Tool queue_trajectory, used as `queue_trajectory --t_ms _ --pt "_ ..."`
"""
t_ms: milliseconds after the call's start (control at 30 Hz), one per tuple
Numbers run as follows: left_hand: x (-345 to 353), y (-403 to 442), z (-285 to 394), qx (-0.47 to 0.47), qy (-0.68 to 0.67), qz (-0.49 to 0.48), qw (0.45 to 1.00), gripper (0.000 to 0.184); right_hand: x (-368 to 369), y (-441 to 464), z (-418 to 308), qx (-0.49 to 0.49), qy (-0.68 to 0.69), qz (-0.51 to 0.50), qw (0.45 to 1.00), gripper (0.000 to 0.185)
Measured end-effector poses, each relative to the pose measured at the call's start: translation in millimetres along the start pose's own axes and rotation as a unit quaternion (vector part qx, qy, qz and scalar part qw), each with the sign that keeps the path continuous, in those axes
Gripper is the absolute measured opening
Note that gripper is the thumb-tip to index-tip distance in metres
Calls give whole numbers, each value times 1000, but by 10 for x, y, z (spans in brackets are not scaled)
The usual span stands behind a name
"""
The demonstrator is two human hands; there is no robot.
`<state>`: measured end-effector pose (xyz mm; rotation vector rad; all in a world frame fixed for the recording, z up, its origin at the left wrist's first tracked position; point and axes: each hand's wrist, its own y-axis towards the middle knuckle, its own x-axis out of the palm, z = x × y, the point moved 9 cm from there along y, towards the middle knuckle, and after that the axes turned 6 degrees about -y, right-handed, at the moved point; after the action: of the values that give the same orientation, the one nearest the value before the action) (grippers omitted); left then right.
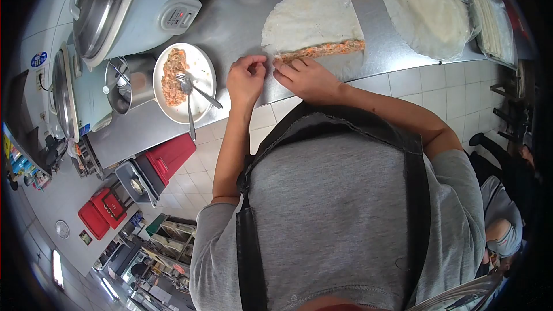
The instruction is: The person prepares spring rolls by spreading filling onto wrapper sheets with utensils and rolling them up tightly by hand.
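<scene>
While the left hand [246, 82] curls in at the worktop's [233, 26] near edge, the right hand [306, 79] lies knuckles-up beside it. Leftward along that edge, a white plate [203, 66] holds orange-flecked filling [172, 83] and cutlery [190, 109]. Right fingertips touch the near-edge wrapper [311, 16] by its filling strip [331, 49]; whether either grip pinches anything, I cannot tell.

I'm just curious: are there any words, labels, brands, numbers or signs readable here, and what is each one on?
None can be read with certainty.
Control panel on the large cooker: small marks near a red light, too small to read.
Blue oval sticker: pale marks, too blurred to read.
Round clock: face too small to make out any numbers.
</scene>
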<state>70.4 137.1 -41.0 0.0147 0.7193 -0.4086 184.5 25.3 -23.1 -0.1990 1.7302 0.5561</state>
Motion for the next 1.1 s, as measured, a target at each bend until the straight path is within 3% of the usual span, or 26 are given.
queue_trajectory --t_ms 167,267,400,500,600,700,800,900,1033,1100 --pt "88 -36 146 50 -38 39 997 18 -27 14 17 3 11 29 1000 44" --pt "106 -6 336 108 20 30 994 19 -27 53 33 9 28 -9 1000 45" --pt "166 75 443 190 117 6 975 19 -42 73 56 9 29 21 999 39" --pt "122 190 444 201 88 -17 976 18 -52 104 74 17 23 29 999 36" --pt "-80 345 331 138 33 20 990 18 -61 126 81 21 28 49 998 33" --pt "-183 396 195 92 106 27 990 19 -62 132 93 33 42 35 998 35" --pt "20 314 -79 -33 19 -87 996 19 -56 133 109 48 55 10 997 39" --pt "263 221 -220 -62 -172 -123 975 21 -71 123 118 52 46 22 997 37" --pt "421 59 -368 -231 -316 -139 910 26 -54 97 134 62 52 -4 997 41" --pt "396 58 -359 -217 -337 -101 910 28 -61 91 131 64 54 -5 996 41"
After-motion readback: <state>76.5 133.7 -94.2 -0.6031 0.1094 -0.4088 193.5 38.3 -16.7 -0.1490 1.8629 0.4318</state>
